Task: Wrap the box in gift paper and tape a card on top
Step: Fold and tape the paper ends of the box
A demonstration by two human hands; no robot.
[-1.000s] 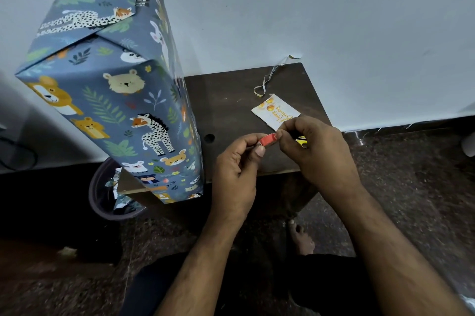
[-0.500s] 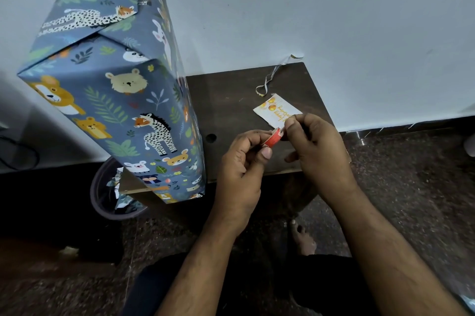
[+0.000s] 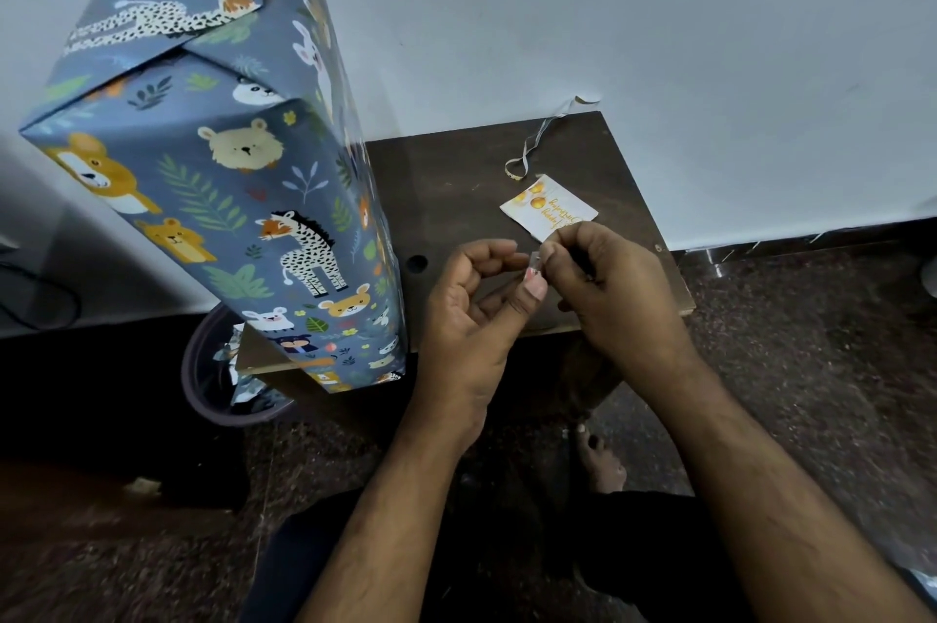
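A tall box wrapped in blue animal-print gift paper stands upright on the left end of a dark wooden table. A small white card with orange print lies flat on the table to its right. Just in front of the card, my left hand and my right hand meet over the table's front edge. Between their fingertips they pinch a small piece of tape, clear with a red bit showing. The tape roll is not visible.
A thin ribbon curls at the table's back edge against the white wall. A round bin with paper scraps sits on the floor under the table's left corner. A bare foot rests on the speckled floor below.
The red tape roll seen between my fingers earlier is out of sight; only a small piece of tape remains pinched. Both hands stay in nearly the same place.
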